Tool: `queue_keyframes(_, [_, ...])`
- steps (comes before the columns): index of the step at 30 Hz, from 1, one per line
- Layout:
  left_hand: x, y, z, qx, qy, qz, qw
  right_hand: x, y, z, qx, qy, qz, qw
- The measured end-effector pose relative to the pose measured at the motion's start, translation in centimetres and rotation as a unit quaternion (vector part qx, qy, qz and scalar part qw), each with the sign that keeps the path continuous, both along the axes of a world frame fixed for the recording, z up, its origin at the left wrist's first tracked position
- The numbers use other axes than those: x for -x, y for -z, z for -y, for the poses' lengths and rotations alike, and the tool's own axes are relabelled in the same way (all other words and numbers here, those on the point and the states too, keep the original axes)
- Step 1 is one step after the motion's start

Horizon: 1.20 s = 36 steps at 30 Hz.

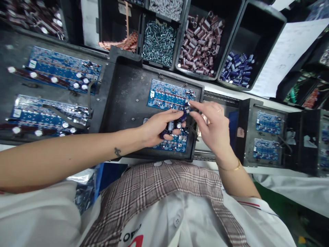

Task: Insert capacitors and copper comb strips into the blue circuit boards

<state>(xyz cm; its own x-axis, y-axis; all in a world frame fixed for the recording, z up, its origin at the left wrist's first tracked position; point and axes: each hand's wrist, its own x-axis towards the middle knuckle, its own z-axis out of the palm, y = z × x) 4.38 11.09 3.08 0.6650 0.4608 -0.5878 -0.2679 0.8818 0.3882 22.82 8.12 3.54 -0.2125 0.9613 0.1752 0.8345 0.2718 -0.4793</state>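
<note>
My left hand (pixel 158 127) is closed around several dark blue capacitors (pixel 182 117), their silvery ends poking out between thumb and fingers. It hovers above the lower blue circuit board (pixel 177 143) and partly hides it. Just to the right, thumb and index finger of my right hand (pixel 216 125) come together at a blue capacitor (pixel 187 104) at the lower right end of the upper circuit board (pixel 171 93). Whether its leads are in the board cannot be made out. Both boards lie in a black tray (pixel 123 99).
Behind the tray stand bins of small green parts (pixel 158 43), brown capacitors (pixel 202 46) and blue capacitors (pixel 238 68). To the left, another black tray (pixel 99 118) holds two populated boards. More boarded trays (pixel 248 137) line the right, past a metal conveyor rail (pixel 205 155).
</note>
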Motion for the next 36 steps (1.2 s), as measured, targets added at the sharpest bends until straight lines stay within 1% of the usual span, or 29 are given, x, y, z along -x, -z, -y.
queue_keyframes(2, [-0.1,-0.2,0.2,-0.053,0.010,-0.015,0.998,0.2,-1.3,0.8,0.055,-0.012,-0.087,0.995])
queue_keyframes(4, [-0.2,-0.4,0.3,-0.099,0.015,-0.044,0.994,0.0,-1.7,1.0,0.081,-0.012,-0.126,0.989])
queue_keyframes(5, [-0.2,-0.4,0.4,-0.110,0.018,-0.062,0.992,-0.2,-1.5,0.8,0.072,0.004,-0.112,0.991])
queue_keyframes(6, [-0.3,-0.3,0.3,-0.109,0.025,-0.077,0.991,-0.5,-1.0,0.4,0.051,0.027,-0.079,0.995])
queue_keyframes(8, [-0.2,-0.2,0.2,-0.074,0.051,-0.086,0.992,-1.1,0.4,-0.6,0.006,0.066,0.016,0.998])
queue_keyframes(9, [-0.2,-0.1,0.2,-0.051,0.067,-0.078,0.993,-1.4,1.1,-1.2,-0.009,0.072,0.056,0.996])
queue_keyframes(10, [-0.2,-0.1,0.1,-0.031,0.082,-0.063,0.994,-1.6,1.8,-1.7,-0.015,0.070,0.083,0.994])
queue_keyframes(12, [0.0,0.0,0.0,-0.010,0.099,-0.030,0.995,-1.8,2.7,-2.5,-0.013,0.054,0.103,0.993])
queue_keyframes(14, [0.1,0.0,0.0,-0.008,0.104,0.005,0.995,-1.8,2.9,-2.8,-0.012,0.042,0.109,0.993])
queue_keyframes(16, [0.2,0.0,-0.1,-0.005,0.106,0.037,0.994,-1.7,2.7,-2.8,-0.012,0.035,0.117,0.992])
queue_keyframes(19, [0.3,0.1,0.0,-0.003,0.099,0.048,0.994,-1.4,2.3,-2.6,-0.011,0.028,0.129,0.991])
queue_keyframes(26, [0.0,0.1,0.3,-0.009,0.025,-0.054,0.998,-1.4,2.2,-2.7,-0.008,0.001,0.147,0.989])
queue_keyframes(31, [-0.2,-0.2,0.2,0.033,-0.016,-0.075,0.996,-1.7,2.2,-3.5,-0.021,-0.021,0.137,0.990])
queue_keyframes(34, [-0.3,-0.2,0.1,0.061,-0.028,-0.091,0.994,-1.8,1.8,-3.9,0.001,-0.041,0.171,0.984])
queue_keyframes(36, [-0.3,0.0,0.1,0.065,-0.030,-0.093,0.993,-1.8,1.2,-4.0,0.014,-0.061,0.202,0.977])
